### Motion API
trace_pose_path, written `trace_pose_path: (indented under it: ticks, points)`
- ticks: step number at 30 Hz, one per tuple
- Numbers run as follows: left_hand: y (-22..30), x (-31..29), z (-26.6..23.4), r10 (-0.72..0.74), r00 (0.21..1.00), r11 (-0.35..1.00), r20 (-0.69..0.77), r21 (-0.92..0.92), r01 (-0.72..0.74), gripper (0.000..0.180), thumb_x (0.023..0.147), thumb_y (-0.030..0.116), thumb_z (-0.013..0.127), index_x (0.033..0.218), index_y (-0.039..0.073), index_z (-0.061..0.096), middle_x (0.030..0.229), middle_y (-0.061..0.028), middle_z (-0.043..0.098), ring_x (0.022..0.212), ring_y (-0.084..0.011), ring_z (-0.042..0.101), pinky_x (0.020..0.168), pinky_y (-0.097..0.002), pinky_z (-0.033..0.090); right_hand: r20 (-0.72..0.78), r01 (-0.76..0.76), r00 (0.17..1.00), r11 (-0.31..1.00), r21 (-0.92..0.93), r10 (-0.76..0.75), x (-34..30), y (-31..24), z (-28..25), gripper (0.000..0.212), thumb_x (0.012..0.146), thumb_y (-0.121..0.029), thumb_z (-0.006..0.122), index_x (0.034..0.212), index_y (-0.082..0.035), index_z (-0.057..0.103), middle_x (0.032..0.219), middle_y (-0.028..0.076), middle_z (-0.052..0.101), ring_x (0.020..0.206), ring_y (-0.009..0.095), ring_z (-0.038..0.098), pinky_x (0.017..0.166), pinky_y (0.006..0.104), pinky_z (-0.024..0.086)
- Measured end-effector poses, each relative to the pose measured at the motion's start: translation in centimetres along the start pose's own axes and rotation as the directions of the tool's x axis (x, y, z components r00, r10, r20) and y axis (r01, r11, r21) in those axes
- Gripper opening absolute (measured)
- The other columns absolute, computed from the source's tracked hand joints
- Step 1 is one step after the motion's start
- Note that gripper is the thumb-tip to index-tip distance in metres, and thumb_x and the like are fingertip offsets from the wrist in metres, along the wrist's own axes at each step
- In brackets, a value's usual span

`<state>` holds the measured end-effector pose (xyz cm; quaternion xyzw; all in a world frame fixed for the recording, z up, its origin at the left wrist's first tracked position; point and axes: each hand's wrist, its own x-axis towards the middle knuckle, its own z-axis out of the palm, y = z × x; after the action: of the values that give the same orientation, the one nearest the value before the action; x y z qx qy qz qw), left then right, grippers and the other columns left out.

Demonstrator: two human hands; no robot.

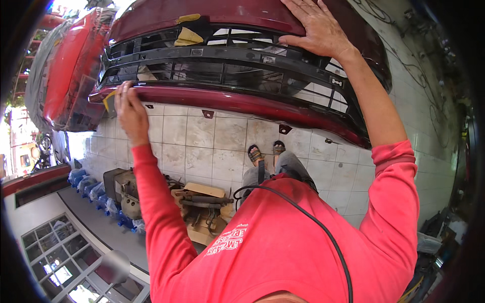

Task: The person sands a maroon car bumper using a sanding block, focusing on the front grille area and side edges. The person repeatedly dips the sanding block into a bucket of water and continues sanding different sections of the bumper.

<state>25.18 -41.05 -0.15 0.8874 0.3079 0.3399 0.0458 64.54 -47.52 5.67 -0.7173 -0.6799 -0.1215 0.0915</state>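
A dark red car bumper with a black slatted grille stretches across the view in front of me. My left hand is at the left end of its lower red strip, fingers together around a piece of yellow sandpaper; the hand covers part of the sheet. Flat on the upper red panel at the right lies my right hand, thumb and fingers apart, holding nothing. A folded yellow sandpaper piece rests on the grille, and a smaller yellow scrap sits just above it.
A red car part in clear plastic stands at the far left. Metal parts on a wooden board lie by my left side, near several blue bottles. Cables run over the tiled floor at the right. A black cable crosses my shirt.
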Motion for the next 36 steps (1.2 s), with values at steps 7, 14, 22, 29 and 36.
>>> trace_pose_path:
  ticks: [7,14,22,29,36]
  points:
    - [7.7,2.4,1.7,-0.019,0.999,0.993,0.028,0.118,0.016,0.030,0.105,0.028,0.066,0.124,0.005,0.071,0.127,-0.0163,0.069,0.129,-0.0384,0.060,0.107,-0.0489,0.050,-0.093,0.015,0.995,0.999,-0.039,-0.018,0.4,0.9,1.3,0.106,0.092,-0.073,0.064,0.167,-0.006,0.032,0.173,0.017,0.032,0.161,0.038,0.026,0.129,0.0594,0.024]
    - [7.0,3.9,1.7,-0.086,0.996,0.918,0.005,0.389,0.077,0.025,0.099,0.023,0.072,0.114,0.003,0.073,0.121,-0.0155,0.071,0.115,-0.0389,0.064,0.100,-0.0490,0.052,-0.096,-0.023,0.995,1.000,-0.018,0.022,1.6,0.2,1.2,0.102,0.096,-0.069,0.061,0.165,0.000,0.033,0.173,0.018,0.033,0.159,0.043,0.029,0.126,0.0681,0.024]
    - [31.6,-0.2,10.7,0.004,0.972,0.996,0.234,-0.092,0.018,0.039,0.092,0.025,0.078,0.123,0.002,0.073,0.124,-0.0163,0.071,0.125,-0.0377,0.064,0.108,-0.0505,0.050,0.044,0.031,0.998,0.989,0.143,-0.037,1.4,-0.2,-0.1,0.102,0.095,-0.065,0.065,0.166,0.000,0.032,0.174,0.017,0.031,0.158,0.051,0.026,0.120,0.0776,0.021]
    - [24.3,2.4,6.8,-0.193,0.975,0.913,0.106,0.384,0.139,0.020,0.100,0.015,0.069,0.114,0.002,0.074,0.122,-0.0170,0.072,0.121,-0.0382,0.065,0.104,-0.0471,0.052,-0.017,-0.037,0.999,0.992,0.121,0.040,1.4,-1.4,-0.2,0.100,0.096,-0.063,0.064,0.166,0.001,0.033,0.174,0.018,0.030,0.155,0.059,0.025,0.116,0.0823,0.021]
    - [31.6,1.4,9.1,-0.054,0.963,0.997,0.264,0.060,0.039,0.014,0.094,0.013,0.072,0.101,0.002,0.077,0.114,-0.0184,0.075,0.115,-0.0387,0.069,0.098,-0.0490,0.056,0.038,-0.007,0.999,0.991,0.137,0.002,2.7,-0.7,0.2,0.095,0.097,-0.062,0.060,0.164,0.001,0.037,0.173,0.020,0.032,0.152,0.062,0.027,0.113,0.0853,0.022]
